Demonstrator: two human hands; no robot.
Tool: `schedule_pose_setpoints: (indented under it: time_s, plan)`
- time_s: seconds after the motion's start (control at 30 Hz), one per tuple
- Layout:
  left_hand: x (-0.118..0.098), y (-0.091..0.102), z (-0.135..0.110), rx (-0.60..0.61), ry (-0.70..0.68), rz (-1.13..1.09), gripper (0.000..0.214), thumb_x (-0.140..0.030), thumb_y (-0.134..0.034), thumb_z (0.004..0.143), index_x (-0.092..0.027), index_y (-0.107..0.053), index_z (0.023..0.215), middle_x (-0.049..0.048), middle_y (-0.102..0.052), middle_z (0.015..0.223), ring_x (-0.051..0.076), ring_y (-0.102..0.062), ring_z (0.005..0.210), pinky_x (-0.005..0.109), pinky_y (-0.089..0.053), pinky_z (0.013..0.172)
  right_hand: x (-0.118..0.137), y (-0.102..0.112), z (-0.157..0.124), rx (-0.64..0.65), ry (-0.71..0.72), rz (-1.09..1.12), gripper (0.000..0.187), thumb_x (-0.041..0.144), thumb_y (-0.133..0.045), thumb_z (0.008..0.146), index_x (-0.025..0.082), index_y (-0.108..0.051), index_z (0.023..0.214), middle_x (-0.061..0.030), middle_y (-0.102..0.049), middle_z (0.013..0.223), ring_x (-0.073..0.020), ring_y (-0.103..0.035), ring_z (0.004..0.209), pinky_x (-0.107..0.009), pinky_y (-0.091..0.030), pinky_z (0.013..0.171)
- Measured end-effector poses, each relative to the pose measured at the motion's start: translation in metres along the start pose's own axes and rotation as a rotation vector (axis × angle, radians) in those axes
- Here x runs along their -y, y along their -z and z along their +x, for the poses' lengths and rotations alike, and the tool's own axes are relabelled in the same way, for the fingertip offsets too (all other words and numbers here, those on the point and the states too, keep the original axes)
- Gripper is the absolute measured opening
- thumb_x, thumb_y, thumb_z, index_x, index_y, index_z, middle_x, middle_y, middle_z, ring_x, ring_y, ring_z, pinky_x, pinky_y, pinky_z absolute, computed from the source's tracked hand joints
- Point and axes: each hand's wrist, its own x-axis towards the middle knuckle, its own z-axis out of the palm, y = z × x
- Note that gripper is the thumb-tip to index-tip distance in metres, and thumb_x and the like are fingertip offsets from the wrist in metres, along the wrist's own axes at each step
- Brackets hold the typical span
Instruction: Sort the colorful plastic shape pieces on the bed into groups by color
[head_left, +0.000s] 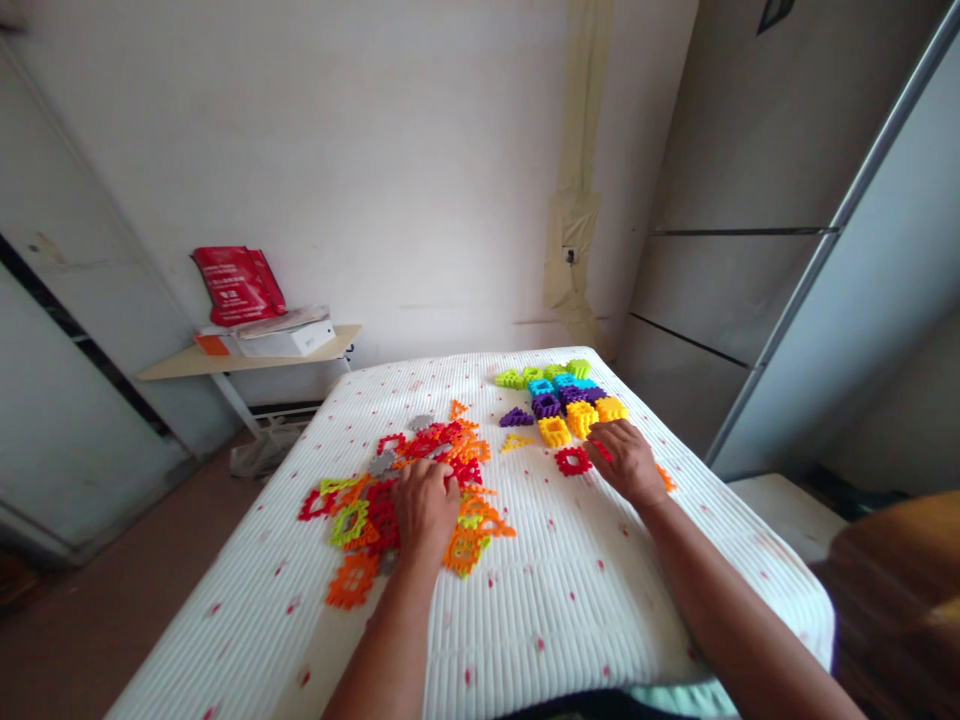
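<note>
A loose pile of flat plastic interlocking pieces, red, orange, lime and grey, lies on the white quilted bed. My left hand rests on this pile with its fingers curled down among the pieces; what it grips is hidden. Farther right, my right hand lies flat, fingers stretched over red pieces and touching the yellow ones. A neat block of sorted pieces, green, blue, purple and yellow, sits just beyond that hand.
A low wooden shelf by the wall carries a red bag and a white box. A grey wardrobe stands at the right. A brown object lies at the bed's right edge. Brown floor lies to the left.
</note>
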Motion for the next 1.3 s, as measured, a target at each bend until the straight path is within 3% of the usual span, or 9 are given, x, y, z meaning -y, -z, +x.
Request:
schedule_pose_setpoints:
  time_s: [0.13,0.27,0.4,0.5,0.63,0.83,1.0,1.13,1.3]
  plan:
    - [0.003,-0.007,0.002,-0.111,-0.041,-0.179,0.022,-0.022,-0.045,0.081,-0.020,-0.066,0.084,0.0077,-0.065,0.084,0.023,-0.055,0.084,0.037,-0.042,0.081,0.002,0.002,0.000,-0.049,0.004,0.020,0.022,0.025,-0.044,0.088,0.018,-0.064,0.081,-0.0090,-0.066,0.089,-0.0196,-0.056,0.082,-0.033,-0.042,0.076]
    - [0.006,-0.018,0.002,-0.167,0.022,-0.422,0.021,-0.026,-0.046,0.081,-0.019,-0.066,0.084,0.0081,-0.068,0.086,0.023,-0.058,0.086,0.038,-0.044,0.084,0.009,-0.002,0.001,-0.056,0.029,0.056,0.020,0.024,-0.045,0.088,0.018,-0.063,0.081,-0.0087,-0.066,0.089,-0.0192,-0.055,0.080,-0.034,-0.043,0.076]
    - [0.003,-0.019,-0.001,-0.138,0.133,-0.679,0.026,-0.028,-0.049,0.080,-0.018,-0.064,0.097,0.0077,-0.068,0.095,0.020,-0.061,0.088,0.036,-0.047,0.083,0.031,-0.010,0.006,-0.072,0.071,0.144,0.016,0.023,-0.046,0.087,0.018,-0.062,0.088,-0.0085,-0.066,0.089,-0.0202,-0.056,0.080,-0.036,-0.045,0.074]
    - [-0.002,-0.016,-0.004,-0.094,0.171,-0.780,0.032,-0.029,-0.050,0.079,-0.018,-0.061,0.107,0.0063,-0.068,0.090,0.018,-0.062,0.081,0.032,-0.049,0.076,0.059,-0.018,0.013,-0.049,0.131,0.268,0.016,0.022,-0.047,0.087,0.020,-0.061,0.095,-0.0077,-0.066,0.091,-0.0199,-0.057,0.082,-0.036,-0.047,0.075]
    - [-0.006,-0.014,-0.006,-0.067,0.169,-0.829,0.033,-0.029,-0.052,0.079,-0.018,-0.059,0.109,0.0046,-0.067,0.085,0.016,-0.062,0.076,0.029,-0.048,0.073,0.095,-0.030,0.023,-0.019,0.173,0.398,0.015,0.023,-0.048,0.087,0.020,-0.060,0.095,-0.0079,-0.066,0.093,-0.0196,-0.059,0.086,-0.035,-0.048,0.077]
    - [-0.007,-0.015,-0.006,-0.038,0.158,-0.916,0.032,-0.029,-0.052,0.080,-0.018,-0.058,0.108,0.0055,-0.067,0.088,0.017,-0.063,0.080,0.030,-0.049,0.076,0.116,-0.046,0.032,0.138,-0.104,0.603,0.017,0.025,-0.057,0.081,0.018,-0.062,0.095,-0.0049,-0.067,0.086,-0.0140,-0.059,0.068,-0.026,-0.047,0.064]
    - [-0.009,-0.017,-0.007,-0.007,0.146,-0.952,0.025,-0.027,-0.053,0.078,-0.017,-0.060,0.099,0.0064,-0.068,0.088,0.017,-0.063,0.081,0.029,-0.050,0.075,0.120,-0.049,0.028,0.163,-0.251,0.834,0.016,0.029,-0.060,0.078,0.017,-0.063,0.088,-0.0004,-0.063,0.072,-0.0106,-0.055,0.060,-0.021,-0.043,0.057]
    - [-0.012,-0.018,-0.007,-0.005,0.120,-0.973,0.021,-0.026,-0.052,0.078,-0.017,-0.060,0.096,0.0069,-0.068,0.091,0.017,-0.064,0.085,0.030,-0.050,0.079,0.123,-0.047,0.024,0.120,-0.256,0.929,0.017,0.031,-0.061,0.077,0.017,-0.063,0.087,0.0004,-0.061,0.069,-0.0100,-0.053,0.059,-0.021,-0.044,0.057]
    - [-0.013,-0.018,-0.009,0.051,0.058,-0.879,0.020,-0.024,-0.052,0.078,-0.017,-0.064,0.092,0.0070,-0.070,0.092,0.018,-0.065,0.084,0.031,-0.050,0.080,0.126,-0.044,0.024,0.037,-0.165,0.836,0.012,0.027,-0.056,0.081,0.017,-0.063,0.084,-0.0011,-0.061,0.070,-0.0101,-0.054,0.059,-0.021,-0.043,0.056]
